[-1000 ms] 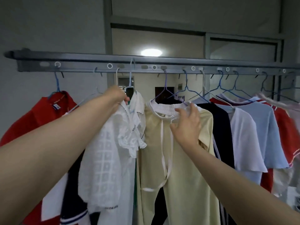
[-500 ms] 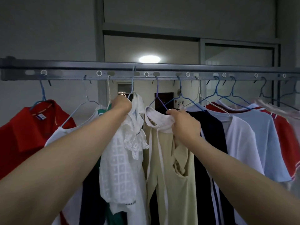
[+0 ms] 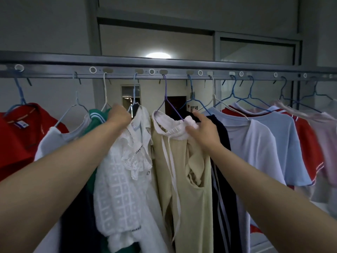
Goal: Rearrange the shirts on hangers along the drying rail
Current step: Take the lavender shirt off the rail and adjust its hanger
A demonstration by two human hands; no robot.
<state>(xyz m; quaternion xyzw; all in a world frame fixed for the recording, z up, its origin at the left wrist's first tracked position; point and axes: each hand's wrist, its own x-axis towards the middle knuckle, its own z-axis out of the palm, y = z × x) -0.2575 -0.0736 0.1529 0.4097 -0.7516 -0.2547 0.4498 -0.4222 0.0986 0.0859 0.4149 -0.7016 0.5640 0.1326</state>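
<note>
Rail (image 3: pixel 182 64): grey, wire hangers hooked beneath
Left hand (image 3: pixel 119 118): fist gripping white lace blouse (image 3: pixel 124 167) at collar
Right hand (image 3: pixel 204 132): pinching beige top (image 3: pixel 184 179) by its white collar

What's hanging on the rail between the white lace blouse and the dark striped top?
One beige garment on a purple hanger, seen in the head view; the right hand holds its pale collar.

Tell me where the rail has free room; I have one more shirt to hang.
Widest bare stretch of rail: between the blue hanger of the red shirt and the pale hanger to its right. Right of the purple hanger, hooks crowd and shirts overlap.
</note>
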